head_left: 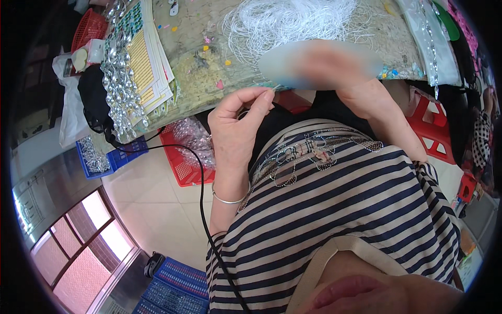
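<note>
My left hand (236, 116) is at the near edge of the table, its thumb and index finger pinched together. A short bit of thin pale string (276, 87) shows at their tips. To its right, my right hand (334, 65) reaches over the table edge. A blurred patch covers its fingers, so whether it grips anything is hidden. Just beyond both hands lies a large loose tangle of white string (293, 23) on the worn table (196, 68).
Silver twisted strands (123, 86) and yellow-striped sheets (149, 68) lie at the table's left. A black cable (202, 183) runs down beside my left arm. Below stand a red basket (180, 175), a blue crate (128, 153) and a red stool (431, 123). Plastic-wrapped silver pieces (434, 52) hang at right.
</note>
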Demonstrator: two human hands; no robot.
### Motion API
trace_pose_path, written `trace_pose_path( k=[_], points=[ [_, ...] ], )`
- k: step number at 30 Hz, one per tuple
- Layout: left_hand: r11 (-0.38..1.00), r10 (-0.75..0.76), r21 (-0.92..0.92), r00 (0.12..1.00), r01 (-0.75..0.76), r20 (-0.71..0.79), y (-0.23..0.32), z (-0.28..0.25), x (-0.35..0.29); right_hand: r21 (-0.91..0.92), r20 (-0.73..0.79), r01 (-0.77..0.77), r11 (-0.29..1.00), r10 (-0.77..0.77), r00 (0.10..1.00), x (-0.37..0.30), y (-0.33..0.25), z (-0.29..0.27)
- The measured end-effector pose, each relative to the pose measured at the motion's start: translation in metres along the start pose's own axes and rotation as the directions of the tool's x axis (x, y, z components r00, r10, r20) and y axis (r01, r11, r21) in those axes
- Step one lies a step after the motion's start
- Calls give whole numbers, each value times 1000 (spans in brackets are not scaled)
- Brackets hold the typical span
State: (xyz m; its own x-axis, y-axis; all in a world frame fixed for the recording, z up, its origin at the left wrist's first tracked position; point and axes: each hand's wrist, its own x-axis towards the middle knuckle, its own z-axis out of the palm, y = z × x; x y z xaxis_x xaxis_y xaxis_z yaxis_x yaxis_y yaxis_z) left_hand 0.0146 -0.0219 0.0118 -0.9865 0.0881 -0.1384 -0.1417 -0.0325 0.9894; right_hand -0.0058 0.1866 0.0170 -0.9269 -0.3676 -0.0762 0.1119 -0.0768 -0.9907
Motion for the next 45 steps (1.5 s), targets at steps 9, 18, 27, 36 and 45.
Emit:
trace_pose_path(
  k=[9,18,27,36,45],
  points=[
    [995,-11,-97,1000,9,-17,-5,7,0,-539,113,426,727,-438,892,5,1,21],
    [939,-102,-326,994,111,44,-13,3,3,-678,224,542,496,-563,796,6,8,29],
    [992,29,-126,999,-24,40,-11,4,1,-242,-13,98,965,-104,994,6,15,23],
    [971,-63,-221,991,88,119,-10,4,2,-303,53,199,932,-192,980,14,10,25],
    [987,-19,-158,1000,19,5,-10,5,-1,-501,27,387,774,-433,901,6,3,24]
  ],
)
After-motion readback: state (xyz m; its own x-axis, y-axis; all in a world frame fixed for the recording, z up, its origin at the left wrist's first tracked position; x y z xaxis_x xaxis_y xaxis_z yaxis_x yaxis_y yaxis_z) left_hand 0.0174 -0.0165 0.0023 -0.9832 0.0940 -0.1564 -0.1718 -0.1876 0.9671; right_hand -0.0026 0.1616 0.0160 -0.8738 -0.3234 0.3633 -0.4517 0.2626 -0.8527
